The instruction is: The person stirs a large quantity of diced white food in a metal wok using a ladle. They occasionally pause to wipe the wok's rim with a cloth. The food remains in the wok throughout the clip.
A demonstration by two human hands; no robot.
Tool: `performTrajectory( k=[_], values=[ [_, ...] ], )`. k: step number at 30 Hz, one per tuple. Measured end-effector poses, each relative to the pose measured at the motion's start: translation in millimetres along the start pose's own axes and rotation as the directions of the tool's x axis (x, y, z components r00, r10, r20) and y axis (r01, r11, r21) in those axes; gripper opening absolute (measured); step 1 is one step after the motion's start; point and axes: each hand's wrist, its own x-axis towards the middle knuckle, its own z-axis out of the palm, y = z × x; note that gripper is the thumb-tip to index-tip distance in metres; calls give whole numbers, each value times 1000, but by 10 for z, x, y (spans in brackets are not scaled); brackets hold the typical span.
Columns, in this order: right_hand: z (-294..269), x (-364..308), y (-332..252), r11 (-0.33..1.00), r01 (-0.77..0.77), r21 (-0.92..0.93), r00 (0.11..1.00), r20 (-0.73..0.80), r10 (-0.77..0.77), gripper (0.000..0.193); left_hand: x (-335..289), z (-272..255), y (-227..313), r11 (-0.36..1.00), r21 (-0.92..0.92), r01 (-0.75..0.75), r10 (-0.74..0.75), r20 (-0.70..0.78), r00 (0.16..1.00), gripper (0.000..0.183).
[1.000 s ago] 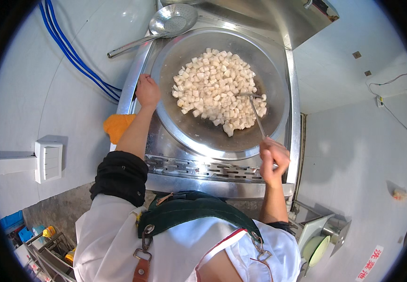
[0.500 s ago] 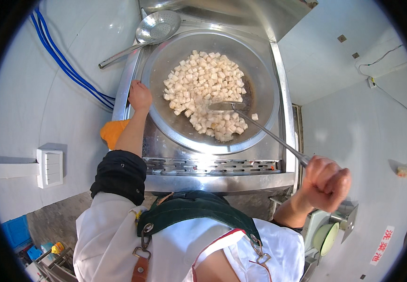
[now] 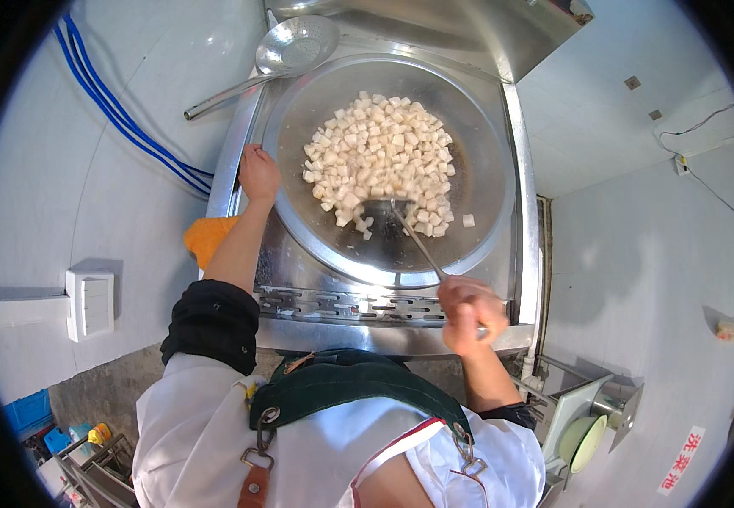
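Across the head view, the right hand (image 3: 471, 317) grips a turner (image 3: 419, 243) against pale cubes (image 3: 380, 157) in the wok (image 3: 487, 169), mostly bare rightward. The left hand (image 3: 259, 175) — well apart — seems curled on the stove's left edge (image 3: 233, 165).

Light: bright overall, source unclear
Wok rim (image 3: 375, 274): white glare along the front
Right wall (image 3: 591, 292): broad, soft-edged shadow
Switch panel (image 3: 90, 305): shadow above and to its right
Right hand (image 3: 471, 315): smeared by motion
Spatula head (image 3: 386, 206): blurred too
Pale cubes (image 3: 380, 146): mostly distinct
Frame edges: dark corners, straight lines bowed by fisheye
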Motion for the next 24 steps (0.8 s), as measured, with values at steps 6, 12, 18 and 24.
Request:
performTrajectory(
  k=[6,12,18,24],
  values=[
    [138,-289,814,944,279,-177,878,445,-176,27,-11,-7,-7,999,-48,-15,15,-17,1000,23],
    [98,-170,1237,885,370,-283,808,569,-156,28,-10,-32,-10,999,-47,15,-15,14,1000,23],
    [-168,-3,909,915,224,-337,921,381,-85,24,-33,-52,63,1000,-7,16,-16,-14,1000,22],
    [-469,84,-16,933,-53,-357,987,124,103,13,-30,-64,81,999,21,28,-28,1,1000,22]
  ],
)
